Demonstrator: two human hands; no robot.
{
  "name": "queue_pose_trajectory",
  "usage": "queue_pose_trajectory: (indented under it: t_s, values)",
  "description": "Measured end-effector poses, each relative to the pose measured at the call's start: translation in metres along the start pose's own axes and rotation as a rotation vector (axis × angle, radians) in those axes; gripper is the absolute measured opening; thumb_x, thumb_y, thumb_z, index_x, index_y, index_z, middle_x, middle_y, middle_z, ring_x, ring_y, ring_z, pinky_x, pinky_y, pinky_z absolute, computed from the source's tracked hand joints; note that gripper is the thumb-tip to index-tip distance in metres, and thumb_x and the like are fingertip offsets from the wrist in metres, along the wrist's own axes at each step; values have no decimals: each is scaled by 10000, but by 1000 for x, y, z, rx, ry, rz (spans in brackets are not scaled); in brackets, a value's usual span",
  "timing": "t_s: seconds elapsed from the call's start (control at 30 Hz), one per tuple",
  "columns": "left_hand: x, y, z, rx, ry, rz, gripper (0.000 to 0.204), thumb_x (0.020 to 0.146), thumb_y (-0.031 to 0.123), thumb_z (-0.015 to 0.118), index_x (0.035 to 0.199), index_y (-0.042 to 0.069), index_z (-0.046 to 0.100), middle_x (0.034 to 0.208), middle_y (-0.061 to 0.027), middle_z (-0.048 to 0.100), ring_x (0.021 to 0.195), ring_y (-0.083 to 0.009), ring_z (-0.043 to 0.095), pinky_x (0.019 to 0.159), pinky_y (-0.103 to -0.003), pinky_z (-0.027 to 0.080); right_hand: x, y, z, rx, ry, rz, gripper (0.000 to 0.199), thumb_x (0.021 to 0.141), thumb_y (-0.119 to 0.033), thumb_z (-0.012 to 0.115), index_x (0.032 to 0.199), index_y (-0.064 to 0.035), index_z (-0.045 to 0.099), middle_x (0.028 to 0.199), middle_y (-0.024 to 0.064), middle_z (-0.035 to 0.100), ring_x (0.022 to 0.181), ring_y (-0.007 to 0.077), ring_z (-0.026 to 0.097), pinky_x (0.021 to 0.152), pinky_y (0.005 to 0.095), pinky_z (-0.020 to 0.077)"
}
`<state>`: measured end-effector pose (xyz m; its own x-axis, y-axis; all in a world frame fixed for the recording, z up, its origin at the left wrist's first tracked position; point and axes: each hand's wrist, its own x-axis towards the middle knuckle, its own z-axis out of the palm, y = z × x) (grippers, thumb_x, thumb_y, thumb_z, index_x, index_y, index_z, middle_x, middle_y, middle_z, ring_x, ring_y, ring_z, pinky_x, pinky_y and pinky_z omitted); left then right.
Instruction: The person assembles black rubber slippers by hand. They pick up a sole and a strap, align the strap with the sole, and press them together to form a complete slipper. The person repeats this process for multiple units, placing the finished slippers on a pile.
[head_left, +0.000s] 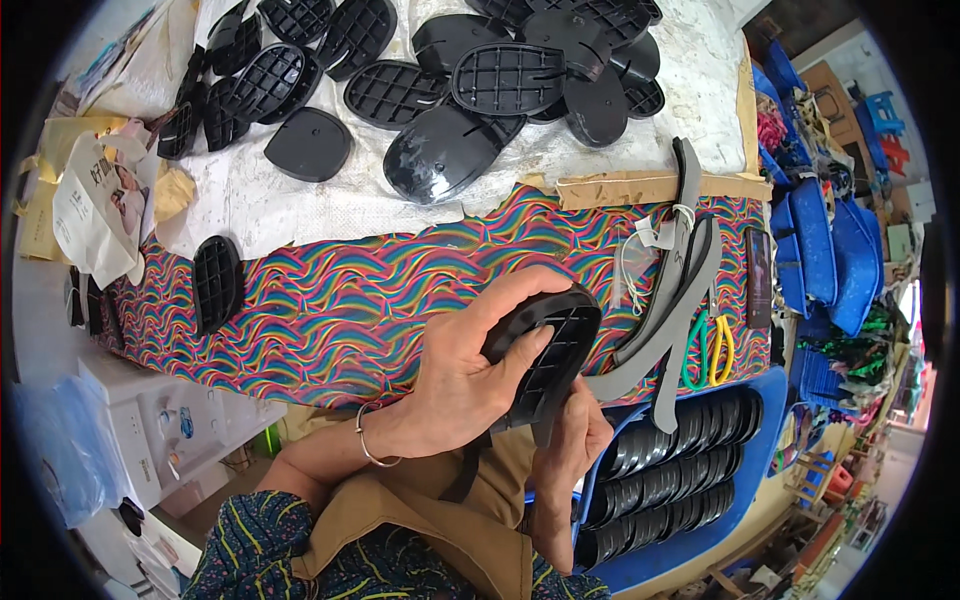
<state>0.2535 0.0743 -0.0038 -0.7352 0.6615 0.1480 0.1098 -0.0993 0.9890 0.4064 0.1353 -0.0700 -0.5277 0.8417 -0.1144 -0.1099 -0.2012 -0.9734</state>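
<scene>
My left hand [450, 385], with a bangle on its wrist, is closed round a black sole-shaped piece [572, 340], its thumb pressed onto the gridded, ribbed face. The piece is tilted over the table's near edge. Lower down, my right hand [578, 435] grips the same piece at its near end; some of its fingers are hidden. Another black gridded piece [218, 285] lies alone on the patterned cloth [330, 320] to the left. Several similar pieces [508, 80] are heaped on the white sheet at the far side, some grid up, some smooth side up.
Grey strips [650, 330] with a tag lie right of my hands, beside scissors [722, 350] with green and yellow handles and a phone [758, 280]. A blue tray [765, 400] at the near right holds rows of black pieces. Paper bags [100, 210] stand far left.
</scene>
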Motion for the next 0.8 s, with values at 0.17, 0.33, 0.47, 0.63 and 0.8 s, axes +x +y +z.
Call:
queue_pose_trajectory:
  t_s: [0.17, 0.33, 0.47, 0.63, 0.8]
  values:
    - [1, -3, 2, 32, 14, -7, 372, 880, -43, 653, 1241, 29, 604, 1116, -95, 685, 997, -146, 660, 844, -273, 524, 1, -22, 0, -214, -169, 142, 370, 998, -41, 535, 1353, 63, 544, 1208, 86, 655, 1078, 117, 564, 948, 258, 443]
    - [6, -10, -1, -3, 18, -33, 378, 858, -30, 674, 1226, 34, 621, 1115, -93, 686, 993, -147, 664, 835, -275, 526, 7, -13, -5, -449, -209, -12, 363, 987, -18, 550, 1343, 52, 558, 1110, 81, 683, 922, 100, 612, 821, 237, 495]
    - [5, -11, -8, -59, 36, -39, 369, 841, -19, 688, 1203, 36, 643, 1111, -87, 692, 985, -150, 669, 833, -275, 527, 3, -4, -5, -885, -146, -305, 397, 960, 70, 502, 1355, 47, 540, 1130, 192, 679, 922, 225, 667, 769, 282, 521]
    - [2, -1, -9, -99, 0, -107, 358, 845, -21, 684, 1197, 33, 647, 1122, -86, 694, 997, -153, 668, 848, -276, 524, -10, 13, 1, -933, -7, -465, 383, 965, 60, 514, 1344, 27, 561, 994, 151, 705, 739, 118, 617, 664, 260, 511]
    - [2, -12, -3, -105, 27, -45, 360, 883, -66, 617, 1230, 28, 602, 1102, -94, 689, 979, -130, 670, 841, -269, 541, -21, 0, 7, -702, -111, -161, 363, 993, 24, 501, 1354, 51, 537, 1045, 86, 700, 843, 79, 596, 763, 241, 518]
